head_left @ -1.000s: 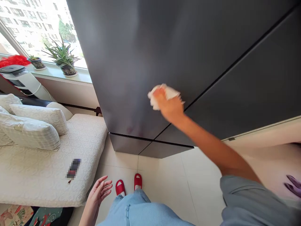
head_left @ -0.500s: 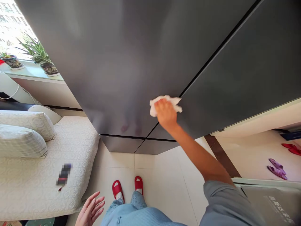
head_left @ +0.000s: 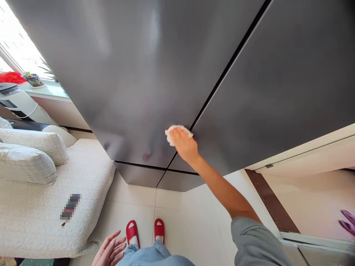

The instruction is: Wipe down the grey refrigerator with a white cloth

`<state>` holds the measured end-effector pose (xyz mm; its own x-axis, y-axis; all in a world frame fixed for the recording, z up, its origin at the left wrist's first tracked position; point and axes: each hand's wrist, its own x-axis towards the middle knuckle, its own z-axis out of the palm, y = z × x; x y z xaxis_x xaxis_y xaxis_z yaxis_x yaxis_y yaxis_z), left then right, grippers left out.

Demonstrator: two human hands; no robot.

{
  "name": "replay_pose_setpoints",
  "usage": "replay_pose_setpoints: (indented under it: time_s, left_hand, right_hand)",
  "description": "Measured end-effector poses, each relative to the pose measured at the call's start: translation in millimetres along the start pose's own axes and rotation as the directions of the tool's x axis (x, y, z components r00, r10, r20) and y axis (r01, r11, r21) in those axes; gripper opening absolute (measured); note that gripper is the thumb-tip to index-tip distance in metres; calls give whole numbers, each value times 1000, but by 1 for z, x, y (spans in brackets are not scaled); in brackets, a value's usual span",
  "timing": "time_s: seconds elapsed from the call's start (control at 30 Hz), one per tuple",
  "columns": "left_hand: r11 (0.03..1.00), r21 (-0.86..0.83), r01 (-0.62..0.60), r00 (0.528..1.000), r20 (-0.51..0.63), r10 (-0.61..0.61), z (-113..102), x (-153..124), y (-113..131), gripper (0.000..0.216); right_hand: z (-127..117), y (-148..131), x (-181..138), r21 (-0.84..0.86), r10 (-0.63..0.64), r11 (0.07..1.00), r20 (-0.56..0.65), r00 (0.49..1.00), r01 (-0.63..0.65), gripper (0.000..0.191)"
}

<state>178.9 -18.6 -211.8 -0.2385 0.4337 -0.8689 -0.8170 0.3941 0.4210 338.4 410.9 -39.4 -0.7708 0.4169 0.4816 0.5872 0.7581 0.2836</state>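
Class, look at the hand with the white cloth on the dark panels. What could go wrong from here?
1. The white cloth under the right hand lies at the dark seam between two dark panels, so its edge might catch there.
2. The panels look glossy and reflect light, so any streaks could show.
3. The left hand is open and grips nothing; if the right hand slipped, it might not be ready to steady the person.

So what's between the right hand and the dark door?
A white cloth: in the head view its edge shows past the right hand, which holds it against the dark door.
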Motion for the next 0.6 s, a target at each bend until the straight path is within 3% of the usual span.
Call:
replay_pose_setpoints:
  time_s: [0.1, 0.17, 0.23, 0.27, 0.3, 0.37, 0.47, 0.53, 0.6]
  left_hand:
    - [997, -7, -78, 997, 25, 78, 16, -4, 0, 87]
    - [994, -4, -114, 993, 44, 114, 27, -2, 1, 86]
    - [992, 12, -122, 991, 58, 121, 40, 1, 3, 84]
    - [992, 26, -127, 990, 66, 125, 48, 2, 4, 83]
    - [990, 43, -138, 988, 78, 134, 56, 2, 5, 81]
    - [980, 85, -178, 977, 131, 167, 76, 0, 10, 78]
    - [940, 172, -294, 922, 309, 232, 111, -11, 27, 75]
    - [878, 225, -422, 844, 451, 290, 138, -22, 48, 72]
    - [775, 252, -580, 731, 580, 358, 171, -38, 76, 65]
  right_hand:
    - [-86, 37, 75, -73, 88, 991, -269, 959, -112, 54]
    - [-137, 58, 119, -154, 54, 979, -426, 903, -131, 54]
    - [-165, 69, 143, -211, 0, 968, -532, 847, -133, 53]
    - [-167, 69, 145, -221, -6, 965, -558, 830, -142, 53]
    - [-161, 66, 141, -212, 11, 965, -563, 827, -157, 53]
    - [-128, 53, 114, -139, 90, 974, -483, 871, -178, 53]
    - [-59, 28, 51, 56, 166, 986, -229, 959, -157, 54]
    - [-26, 13, 14, 154, 119, 984, -185, 976, -91, 52]
    - [-15, -1, -6, 240, 103, 970, -295, 950, -31, 53]
